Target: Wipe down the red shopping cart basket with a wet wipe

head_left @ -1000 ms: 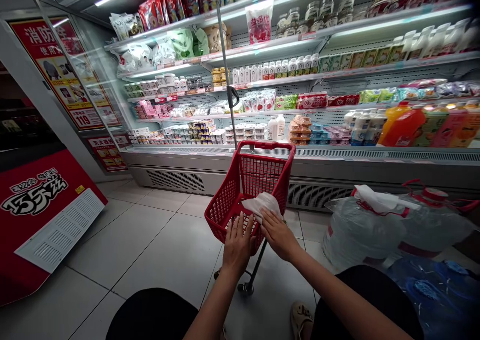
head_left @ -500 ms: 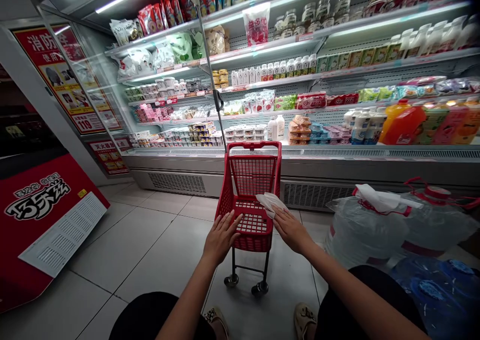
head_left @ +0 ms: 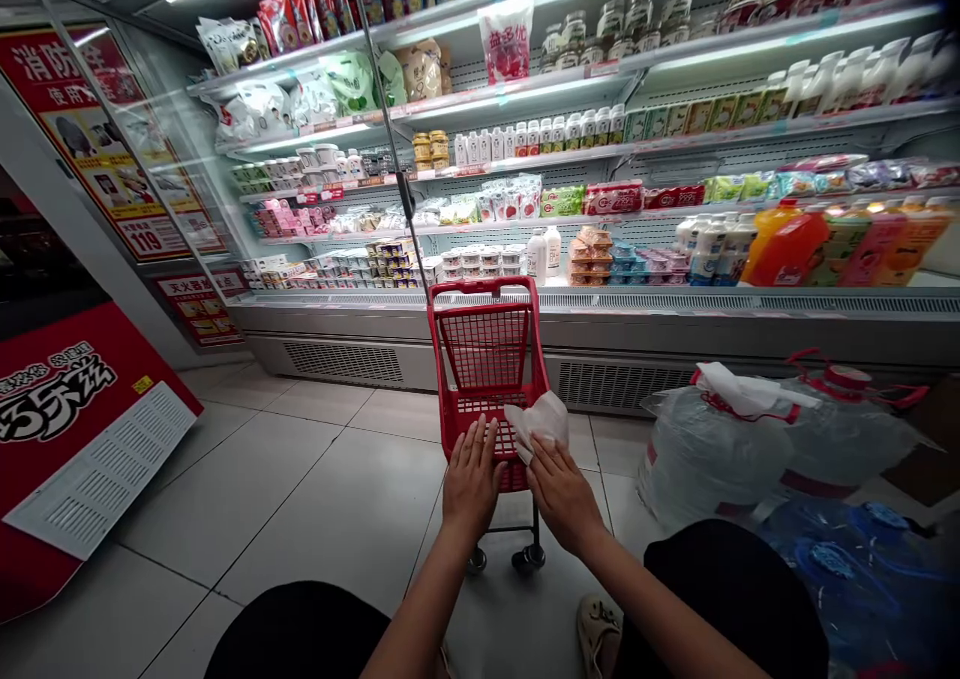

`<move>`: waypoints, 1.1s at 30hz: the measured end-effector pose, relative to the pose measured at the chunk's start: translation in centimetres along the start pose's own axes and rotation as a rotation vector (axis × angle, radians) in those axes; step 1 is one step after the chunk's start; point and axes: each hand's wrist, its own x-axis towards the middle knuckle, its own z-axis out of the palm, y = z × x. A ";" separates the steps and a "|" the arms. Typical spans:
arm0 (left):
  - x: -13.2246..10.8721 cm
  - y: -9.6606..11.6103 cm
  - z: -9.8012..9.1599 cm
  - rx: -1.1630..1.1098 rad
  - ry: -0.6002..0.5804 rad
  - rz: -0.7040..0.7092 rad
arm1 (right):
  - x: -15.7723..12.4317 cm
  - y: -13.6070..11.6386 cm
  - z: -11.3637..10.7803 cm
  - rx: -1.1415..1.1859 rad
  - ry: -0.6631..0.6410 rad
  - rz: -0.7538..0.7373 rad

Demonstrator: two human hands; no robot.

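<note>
Red plastic lattice-basket cart (head_left: pixel 484 344): on pale tiled floor (head_left: pixel 277 479) | left hand (head_left: pixel 471 479): empty, fingers extended, rim contact unclear to me | right hand (head_left: pixel 559 489): holding crumpled white cloth (head_left: pixel 546 419) at basket's near right | I judge cart light, stiff, rolls easily: steady by rim; cloth limp: pinch bunched part

**Occluded and Cropped Parts**

The left hand (head_left: pixel 471 479) covers the near left corner of the red cart (head_left: pixel 481 392); the left forearm (head_left: pixel 429 591) partly hides a caster (head_left: pixel 477 560). The right hand (head_left: pixel 559 489), palm unseen, lies over the near end of the white cloth (head_left: pixel 544 419). The left picture edge crops the red cabinet (head_left: pixel 97 439); the right edge crops the blue bottles (head_left: pixel 847 584). Shelf labels (head_left: pixel 319 197) are too small to read.
</note>
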 end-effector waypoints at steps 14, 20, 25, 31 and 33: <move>-1.2 -2.6 -2.2 0.011 -0.056 0.074 | -1.2 6.1 -1.4 -0.039 -0.015 -0.065; -1.8 -2.2 -2.5 -0.035 -0.031 0.034 | -0.7 7.1 0.6 -0.028 0.108 0.115; -1.9 0.6 -2.1 -0.056 0.001 -0.065 | 0.0 3.8 2.1 0.009 0.124 0.105; -1.9 2.8 -1.1 -0.068 -0.033 -0.106 | 1.2 -1.4 2.0 0.080 0.030 0.006; -2.1 3.2 -0.9 -0.064 -0.012 -0.122 | 1.3 -2.4 1.7 0.116 0.016 -0.019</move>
